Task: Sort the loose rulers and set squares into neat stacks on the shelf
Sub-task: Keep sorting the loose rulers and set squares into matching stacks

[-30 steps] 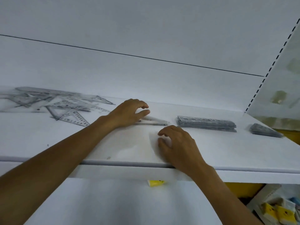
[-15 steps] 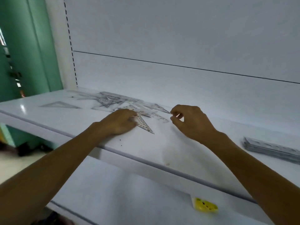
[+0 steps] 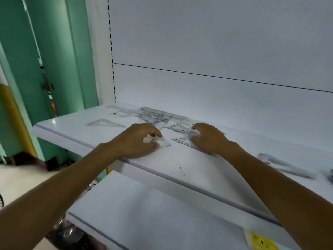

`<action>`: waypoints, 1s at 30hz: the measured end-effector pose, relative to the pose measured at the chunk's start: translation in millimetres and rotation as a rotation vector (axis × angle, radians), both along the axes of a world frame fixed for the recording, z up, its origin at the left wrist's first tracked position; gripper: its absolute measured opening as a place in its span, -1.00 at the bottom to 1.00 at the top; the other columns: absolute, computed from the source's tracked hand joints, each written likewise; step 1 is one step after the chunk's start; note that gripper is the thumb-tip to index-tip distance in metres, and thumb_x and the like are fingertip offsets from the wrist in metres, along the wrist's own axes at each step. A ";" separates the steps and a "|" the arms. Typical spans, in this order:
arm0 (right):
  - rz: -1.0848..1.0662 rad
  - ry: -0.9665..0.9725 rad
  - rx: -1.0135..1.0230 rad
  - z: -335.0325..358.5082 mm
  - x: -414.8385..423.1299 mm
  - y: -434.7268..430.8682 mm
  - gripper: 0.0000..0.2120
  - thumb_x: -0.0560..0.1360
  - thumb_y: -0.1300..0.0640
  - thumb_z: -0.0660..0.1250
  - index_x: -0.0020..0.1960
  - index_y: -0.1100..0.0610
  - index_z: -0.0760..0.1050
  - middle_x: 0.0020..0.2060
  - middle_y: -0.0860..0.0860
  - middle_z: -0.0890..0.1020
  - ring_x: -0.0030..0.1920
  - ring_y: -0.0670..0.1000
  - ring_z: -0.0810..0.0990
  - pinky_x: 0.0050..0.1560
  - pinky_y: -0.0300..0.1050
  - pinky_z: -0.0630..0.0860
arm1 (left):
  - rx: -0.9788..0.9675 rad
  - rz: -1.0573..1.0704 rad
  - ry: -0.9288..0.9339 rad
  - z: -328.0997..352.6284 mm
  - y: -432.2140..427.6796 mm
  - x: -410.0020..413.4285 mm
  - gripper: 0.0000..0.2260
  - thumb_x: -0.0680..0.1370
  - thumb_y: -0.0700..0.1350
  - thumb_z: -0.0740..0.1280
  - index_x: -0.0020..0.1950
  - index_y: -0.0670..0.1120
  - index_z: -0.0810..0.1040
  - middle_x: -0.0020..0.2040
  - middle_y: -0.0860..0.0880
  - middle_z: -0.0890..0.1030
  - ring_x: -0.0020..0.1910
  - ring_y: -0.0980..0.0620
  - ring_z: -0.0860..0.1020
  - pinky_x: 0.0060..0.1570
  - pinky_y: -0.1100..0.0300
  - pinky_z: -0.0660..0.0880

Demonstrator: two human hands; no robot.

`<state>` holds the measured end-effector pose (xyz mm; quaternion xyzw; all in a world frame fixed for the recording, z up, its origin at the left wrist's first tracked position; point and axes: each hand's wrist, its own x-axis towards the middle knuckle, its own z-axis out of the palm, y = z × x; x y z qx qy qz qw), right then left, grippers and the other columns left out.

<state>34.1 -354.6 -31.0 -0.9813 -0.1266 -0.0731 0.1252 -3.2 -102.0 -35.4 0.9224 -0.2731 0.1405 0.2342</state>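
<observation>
Clear plastic rulers and set squares (image 3: 158,115) lie in a loose, overlapping heap at the back left of the white shelf (image 3: 180,165); they are see-through and blurred, so we cannot count them; one clear set square (image 3: 105,123) lies flat by itself, left of the heap and apart from it; our left hand (image 3: 138,141) rests near the shelf's front edge, thumb and curled fingers closed on a small clear piece (image 3: 164,142) whose far end pokes out past the fingertips; we cannot make out whether it is a ruler or a set square; our right hand (image 3: 210,139) arches over a marked set square (image 3: 182,141) at the near edge of the heap, fingers bent down onto it; the hand hides most of it, and we cannot tell whether it grips or merely presses; at far right a blurred grey stack (image 3: 286,167) lies on the shelf; a yellow label (image 3: 261,242) shows at bottom right, cut off by the frame.
</observation>
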 end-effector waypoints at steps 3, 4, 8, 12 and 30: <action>-0.002 0.007 0.028 -6.1 2.5 4.2 -0.69 0.55 0.04 0.19 0.25 0.08 0.47 0.26 0.06 0.52 0.27 0.09 0.44 0.29 -0.05 0.35 | 0.162 -0.065 0.025 -6.4 4.0 -0.8 -0.72 0.51 0.02 0.31 0.20 -0.01 0.53 0.18 0.08 0.53 0.16 0.10 0.46 0.17 0.23 0.35; -0.001 -0.041 0.022 -7.5 1.7 4.4 -0.74 0.56 0.06 0.19 0.16 0.10 0.53 0.18 0.07 0.58 0.21 0.09 0.49 0.22 -0.03 0.39 | 0.185 -0.082 0.022 -8.9 6.3 -2.0 -0.71 0.53 0.02 0.29 0.21 -0.03 0.53 0.17 0.06 0.52 0.17 0.08 0.44 0.18 0.18 0.35; 0.009 -0.215 -0.180 -4.0 -5.7 9.3 -0.80 0.58 0.11 0.13 -0.09 0.15 0.48 -0.08 0.10 0.61 -0.02 0.13 0.53 -0.05 -0.03 0.44 | 0.196 -0.094 -0.020 -17.1 17.8 -8.8 -0.63 0.53 0.11 0.23 0.30 0.02 0.48 0.03 0.11 0.39 0.11 0.06 0.38 0.13 0.13 0.35; -0.062 -0.409 -0.178 6.5 -11.7 22.1 -0.85 0.55 0.31 0.08 0.03 0.26 0.41 -0.11 0.17 0.54 -0.07 0.19 0.51 -0.12 0.02 0.43 | 0.213 -0.150 -0.061 -22.0 31.0 -15.6 -0.58 0.53 0.17 0.20 0.35 0.08 0.41 0.20 0.09 0.40 0.22 0.07 0.35 0.24 0.17 0.29; -0.205 -0.381 0.176 -11.7 -61.9 47.7 -0.57 0.38 -0.25 0.33 0.12 -0.02 0.48 -0.22 -0.10 0.52 -0.23 -0.07 0.46 -0.18 -0.17 0.36 | 0.202 -0.468 -0.641 -24.2 42.1 -45.7 -0.76 0.32 -0.16 0.48 -0.03 -0.14 0.65 -0.14 -0.06 0.63 -0.13 -0.01 0.62 0.19 -0.12 0.43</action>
